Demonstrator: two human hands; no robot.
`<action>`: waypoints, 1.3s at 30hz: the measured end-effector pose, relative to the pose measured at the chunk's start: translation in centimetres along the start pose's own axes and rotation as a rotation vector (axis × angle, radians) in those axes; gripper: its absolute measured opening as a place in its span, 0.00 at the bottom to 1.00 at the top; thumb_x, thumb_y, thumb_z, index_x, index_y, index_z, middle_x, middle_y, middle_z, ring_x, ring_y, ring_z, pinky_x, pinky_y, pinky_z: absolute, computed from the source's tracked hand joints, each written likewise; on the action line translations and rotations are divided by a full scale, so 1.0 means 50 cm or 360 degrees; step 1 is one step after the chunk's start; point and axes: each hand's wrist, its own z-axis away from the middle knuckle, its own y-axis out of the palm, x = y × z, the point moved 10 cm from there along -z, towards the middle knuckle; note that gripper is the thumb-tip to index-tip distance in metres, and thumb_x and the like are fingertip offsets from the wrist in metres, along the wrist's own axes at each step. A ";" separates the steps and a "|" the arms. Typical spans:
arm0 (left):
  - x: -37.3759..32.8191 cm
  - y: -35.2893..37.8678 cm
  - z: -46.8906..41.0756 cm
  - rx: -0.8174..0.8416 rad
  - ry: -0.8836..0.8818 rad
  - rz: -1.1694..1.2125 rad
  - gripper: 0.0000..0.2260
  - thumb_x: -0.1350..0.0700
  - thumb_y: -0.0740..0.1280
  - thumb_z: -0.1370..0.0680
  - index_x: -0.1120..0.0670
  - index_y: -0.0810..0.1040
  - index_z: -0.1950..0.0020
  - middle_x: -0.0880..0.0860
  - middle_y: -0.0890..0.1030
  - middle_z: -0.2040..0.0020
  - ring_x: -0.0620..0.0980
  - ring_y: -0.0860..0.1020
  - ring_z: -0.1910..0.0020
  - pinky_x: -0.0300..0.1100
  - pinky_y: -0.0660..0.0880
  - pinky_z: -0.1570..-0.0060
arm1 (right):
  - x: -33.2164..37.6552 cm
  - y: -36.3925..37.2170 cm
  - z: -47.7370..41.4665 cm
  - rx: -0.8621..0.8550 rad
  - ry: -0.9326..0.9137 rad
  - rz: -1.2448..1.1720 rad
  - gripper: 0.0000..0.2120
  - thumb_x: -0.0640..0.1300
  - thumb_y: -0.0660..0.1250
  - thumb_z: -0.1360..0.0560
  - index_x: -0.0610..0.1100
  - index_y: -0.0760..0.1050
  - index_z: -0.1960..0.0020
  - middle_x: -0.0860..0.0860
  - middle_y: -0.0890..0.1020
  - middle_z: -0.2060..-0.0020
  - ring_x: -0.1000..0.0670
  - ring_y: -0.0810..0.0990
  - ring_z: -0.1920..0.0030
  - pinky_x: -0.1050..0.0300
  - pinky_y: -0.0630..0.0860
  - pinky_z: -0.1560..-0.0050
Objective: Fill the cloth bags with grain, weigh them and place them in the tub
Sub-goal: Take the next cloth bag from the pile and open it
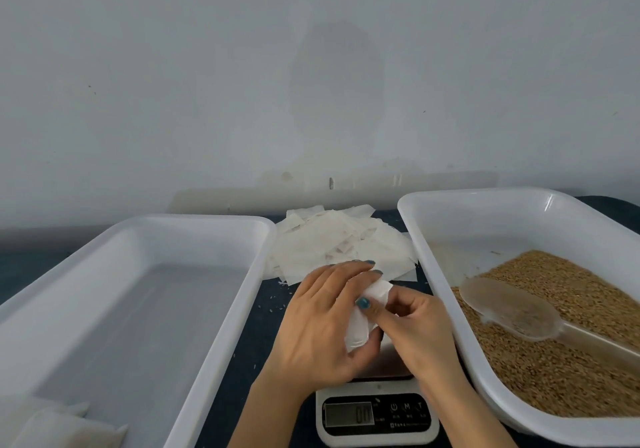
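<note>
Both my hands hold one small white cloth bag (367, 312) above the kitchen scale (377, 413). My left hand (322, 323) grips the bag with thumb and fingers curled round it. My right hand (415, 330) pinches the bag's top edge. The scale's display reads zero, and its platform is mostly hidden under my hands. A heap of empty cloth bags (339, 243) lies behind my hands. The white tub (436, 240) on the right holds brown grain (561, 343) and a translucent scoop (512, 309). The white tub (194, 309) on the left holds filled bags (65, 427) at its near corner.
The dark tabletop (270, 309) runs between the two tubs, with a few spilled grains on it. A pale wall (311, 84) stands close behind the table.
</note>
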 end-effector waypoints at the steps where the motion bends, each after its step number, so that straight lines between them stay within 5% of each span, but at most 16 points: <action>1: -0.001 0.003 0.001 0.0027 -0.0016 0.0047 0.25 0.50 0.69 0.27 0.54 0.74 0.32 0.47 0.75 0.31 0.43 0.72 0.31 0.46 0.69 0.33 | 0.000 -0.001 0.000 -0.0014 -0.0008 -0.0002 0.15 0.54 0.76 0.39 0.41 0.79 0.67 0.46 0.80 0.73 0.51 0.76 0.71 0.64 0.74 0.67; 5: -0.004 0.009 -0.003 0.0110 -0.0124 0.0235 0.25 0.52 0.64 0.27 0.52 0.73 0.29 0.44 0.77 0.34 0.41 0.73 0.33 0.43 0.68 0.33 | 0.009 -0.010 0.002 -0.0058 -0.0096 0.0025 0.24 0.56 0.75 0.38 0.34 0.80 0.60 0.36 0.80 0.65 0.35 0.77 0.63 0.46 0.76 0.61; 10: -0.004 -0.012 -0.005 0.0005 -0.0188 0.0122 0.23 0.55 0.64 0.29 0.51 0.78 0.34 0.44 0.82 0.42 0.42 0.77 0.41 0.38 0.71 0.39 | 0.023 0.004 0.009 0.0018 -0.0163 0.0241 0.02 0.46 0.75 0.29 0.50 0.83 0.56 0.51 0.85 0.64 0.51 0.82 0.63 0.57 0.78 0.61; 14: 0.016 -0.022 0.001 -0.0046 -0.0265 0.0005 0.26 0.60 0.69 0.32 0.51 0.76 0.33 0.44 0.82 0.47 0.42 0.78 0.47 0.34 0.73 0.44 | 0.021 0.013 0.010 0.0097 -0.0172 0.0336 0.05 0.44 0.75 0.28 0.53 0.84 0.54 0.56 0.86 0.62 0.54 0.83 0.60 0.62 0.78 0.59; 18: 0.023 -0.023 0.004 -0.0028 -0.0224 -0.0096 0.30 0.63 0.72 0.34 0.52 0.72 0.32 0.47 0.79 0.41 0.45 0.78 0.45 0.38 0.76 0.46 | 0.005 0.012 0.008 0.0090 -0.0111 0.0491 0.13 0.38 0.76 0.29 0.56 0.79 0.60 0.63 0.80 0.67 0.57 0.79 0.63 0.62 0.76 0.59; 21: 0.011 -0.033 0.004 -0.0112 -0.0112 -0.0160 0.29 0.64 0.69 0.33 0.56 0.70 0.31 0.52 0.77 0.39 0.48 0.77 0.42 0.38 0.75 0.43 | 0.013 0.019 0.014 0.0090 -0.0158 0.0486 0.06 0.43 0.74 0.27 0.54 0.82 0.54 0.61 0.83 0.64 0.56 0.81 0.60 0.64 0.76 0.62; 27: 0.008 -0.063 0.013 -0.0417 -0.0082 -0.0275 0.17 0.64 0.72 0.27 0.54 0.72 0.41 0.50 0.83 0.54 0.46 0.79 0.63 0.41 0.78 0.69 | 0.012 0.023 0.015 0.0090 -0.0123 0.0466 0.09 0.50 0.70 0.25 0.49 0.82 0.48 0.56 0.84 0.61 0.54 0.82 0.60 0.54 0.81 0.61; 30: 0.014 -0.069 0.018 -0.0445 -0.0071 -0.0325 0.13 0.60 0.74 0.26 0.54 0.74 0.45 0.50 0.83 0.60 0.47 0.80 0.67 0.43 0.77 0.74 | 0.015 0.021 0.014 0.0107 -0.0154 0.0515 0.07 0.54 0.68 0.26 0.55 0.81 0.49 0.59 0.83 0.62 0.55 0.82 0.59 0.61 0.79 0.59; 33: 0.022 -0.060 0.016 -0.0348 -0.0099 -0.0232 0.09 0.57 0.74 0.25 0.56 0.79 0.47 0.50 0.84 0.56 0.46 0.83 0.62 0.43 0.79 0.72 | 0.022 0.013 0.012 0.0075 -0.0173 0.0521 0.12 0.45 0.70 0.24 0.62 0.77 0.48 0.62 0.83 0.59 0.57 0.82 0.56 0.64 0.79 0.58; 39: 0.046 -0.041 0.011 -0.0234 -0.0414 0.0024 0.14 0.57 0.75 0.26 0.52 0.75 0.44 0.46 0.80 0.50 0.40 0.81 0.57 0.40 0.82 0.65 | 0.018 0.009 0.007 0.0045 -0.0160 0.0472 0.12 0.43 0.69 0.23 0.56 0.80 0.43 0.59 0.84 0.56 0.56 0.82 0.54 0.61 0.80 0.54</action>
